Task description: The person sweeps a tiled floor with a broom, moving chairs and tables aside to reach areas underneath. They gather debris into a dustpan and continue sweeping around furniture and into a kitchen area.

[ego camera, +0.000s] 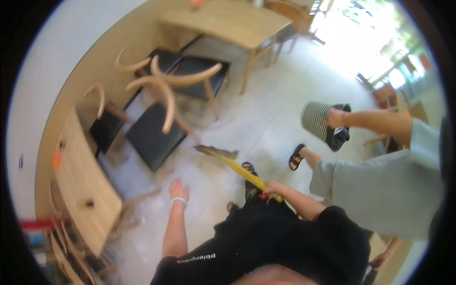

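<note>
My right hand (272,187) grips the handle end of a yellow hand broom (241,170) in front of my dark trousers. Its darker bristles (218,151) point up and left, over the pale floor; blur hides whether they touch it. Out to the left, my left hand (179,190) is bare and holds nothing, its fingers apart and a pale band on the wrist. Nearest to that hand are a black-seated wooden chair (155,135) and a light wooden table (87,188). Coloured cords hang close to my right hand.
On the right, another person in light grey clothes (374,192) holds a mesh waste bin (315,119) with a black liner, tilted. Several wooden chairs stand at the left. A second wooden table (228,21) is farther back, and a bright opening (356,46) lies beyond.
</note>
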Motion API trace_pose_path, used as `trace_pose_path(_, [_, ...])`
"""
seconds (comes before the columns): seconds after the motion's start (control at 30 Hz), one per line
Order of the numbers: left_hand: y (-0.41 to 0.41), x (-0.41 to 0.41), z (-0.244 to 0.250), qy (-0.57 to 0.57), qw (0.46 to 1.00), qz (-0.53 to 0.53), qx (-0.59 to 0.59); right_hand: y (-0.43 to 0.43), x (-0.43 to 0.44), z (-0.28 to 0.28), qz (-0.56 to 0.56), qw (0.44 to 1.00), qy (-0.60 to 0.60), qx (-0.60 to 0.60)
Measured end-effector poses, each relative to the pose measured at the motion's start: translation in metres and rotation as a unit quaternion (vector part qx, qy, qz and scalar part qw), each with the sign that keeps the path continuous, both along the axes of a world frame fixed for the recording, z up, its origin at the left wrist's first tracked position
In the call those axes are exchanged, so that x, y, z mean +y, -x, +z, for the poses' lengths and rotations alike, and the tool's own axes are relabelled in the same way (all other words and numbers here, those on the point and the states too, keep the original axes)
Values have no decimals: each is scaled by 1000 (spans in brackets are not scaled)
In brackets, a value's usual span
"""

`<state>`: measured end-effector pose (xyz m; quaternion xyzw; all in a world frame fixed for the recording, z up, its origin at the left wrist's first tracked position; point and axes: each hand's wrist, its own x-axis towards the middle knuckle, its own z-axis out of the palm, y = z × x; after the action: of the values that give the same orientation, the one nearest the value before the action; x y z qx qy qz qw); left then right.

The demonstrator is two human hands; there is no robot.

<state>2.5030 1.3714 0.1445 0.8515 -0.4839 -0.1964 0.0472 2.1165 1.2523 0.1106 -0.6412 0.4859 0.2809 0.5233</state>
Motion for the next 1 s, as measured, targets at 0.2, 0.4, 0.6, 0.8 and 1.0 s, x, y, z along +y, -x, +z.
trace_pose_path(0.2, [-43, -265, 4, -1, 971, -196, -136, 38, -94, -42, -177, 981, 49, 62])
trace_pose_path(0.4, [-106, -377, -27, -170, 933, -226, -223, 40, -187, -34, -338, 930, -17, 140])
trace_pose_path(0.6, [-142, -371, -50, -184, 893, -263, -317, 32, -266, -12, -580, 780, -228, 62])
trace_pose_path(0.8, [-231, -361, -81, -151, 919, -212, -297, 7, -319, -29, -697, 665, -266, -24])
trace_pose_path(1.0, [-223, -464, -12, -208, 957, 159, -124, 9, -362, -52, -679, 676, -287, 15])
